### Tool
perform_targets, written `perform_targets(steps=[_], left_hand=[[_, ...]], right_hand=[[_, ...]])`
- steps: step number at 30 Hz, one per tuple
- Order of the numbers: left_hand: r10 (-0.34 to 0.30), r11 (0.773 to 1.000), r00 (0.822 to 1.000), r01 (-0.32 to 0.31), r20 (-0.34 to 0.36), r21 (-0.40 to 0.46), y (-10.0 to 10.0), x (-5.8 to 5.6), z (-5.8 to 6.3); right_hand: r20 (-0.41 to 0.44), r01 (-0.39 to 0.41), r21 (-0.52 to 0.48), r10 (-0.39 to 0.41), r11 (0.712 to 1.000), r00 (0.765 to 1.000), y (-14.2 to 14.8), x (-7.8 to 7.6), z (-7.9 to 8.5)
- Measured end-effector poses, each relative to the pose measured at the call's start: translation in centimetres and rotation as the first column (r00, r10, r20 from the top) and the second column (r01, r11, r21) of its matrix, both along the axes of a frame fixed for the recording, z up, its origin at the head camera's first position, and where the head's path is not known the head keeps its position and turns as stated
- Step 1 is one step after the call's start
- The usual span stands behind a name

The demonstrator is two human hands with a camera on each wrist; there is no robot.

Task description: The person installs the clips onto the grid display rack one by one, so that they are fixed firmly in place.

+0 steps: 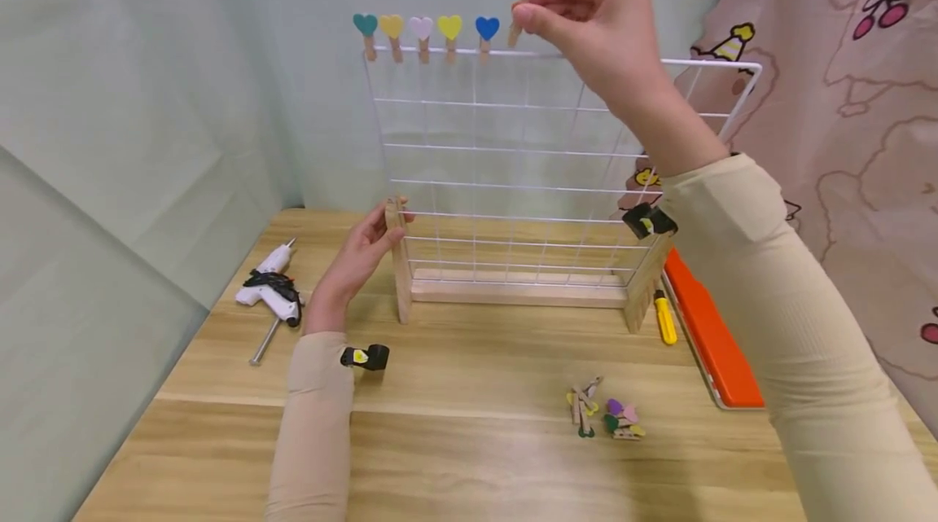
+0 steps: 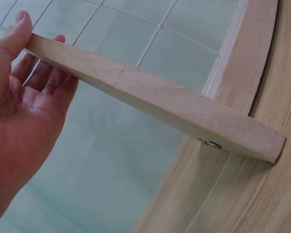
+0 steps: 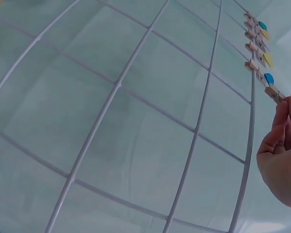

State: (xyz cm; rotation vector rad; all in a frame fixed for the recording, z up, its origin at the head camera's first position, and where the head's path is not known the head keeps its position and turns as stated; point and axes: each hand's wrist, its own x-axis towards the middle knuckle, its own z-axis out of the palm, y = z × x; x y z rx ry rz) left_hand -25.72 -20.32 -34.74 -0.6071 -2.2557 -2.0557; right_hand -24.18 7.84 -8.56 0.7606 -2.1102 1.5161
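Observation:
A white wire grid [image 1: 523,151] stands upright between wooden posts on a wooden base [image 1: 513,291]. My left hand [image 1: 362,249] grips the top of the left wooden post [image 2: 155,90], thumb on one side and fingers behind it. Several small wooden clothespins with heart tops, such as the blue heart clothespin [image 1: 487,30], are clipped along the left part of the top wire. Just right of the blue one, my right hand [image 1: 597,25] pinches another small clothespin [image 3: 274,92] between thumb and fingertips, close over the top wire. Its decorated end is hidden by the fingers.
Loose heart clothespins lie in two small heaps, one pile [image 1: 583,406] beside another pile [image 1: 624,422], on the wooden table [image 1: 454,457]. At left lies a white glue gun [image 1: 269,286]. Right of the stand are a yellow-handled screwdriver [image 1: 665,318] and an orange flat case [image 1: 714,335].

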Motion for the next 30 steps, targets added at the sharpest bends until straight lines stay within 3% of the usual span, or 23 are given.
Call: perform_targets(steps=[6,15,21,30], left_hand=[[-0.007,1.000,1.000,0.007,-0.007,0.009,0.06,0.08,0.02],[0.000,1.000,1.000,-0.001,-0.026,-0.015,0.33,0.02,0.24],[-0.008,1.000,1.000,0.008,-0.022,-0.003,0.48,0.01,0.10],[-0.012,1.000,0.999,0.012,-0.031,-0.007,0.39,-0.07,0.00]], right_hand=[[0.029,0.037,0.050,-0.039,0.998,0.999,-0.24,-0.24,0.01],[-0.002,0.107,0.113,-0.107,0.988,0.994,-0.19,-0.56,-0.37],[0.027,0.112,0.125,-0.116,0.986,0.993,-0.04,-0.85,-0.58],[0.032,0.121,0.253,-0.133,0.960,0.991,-0.14,-0.47,0.08]])
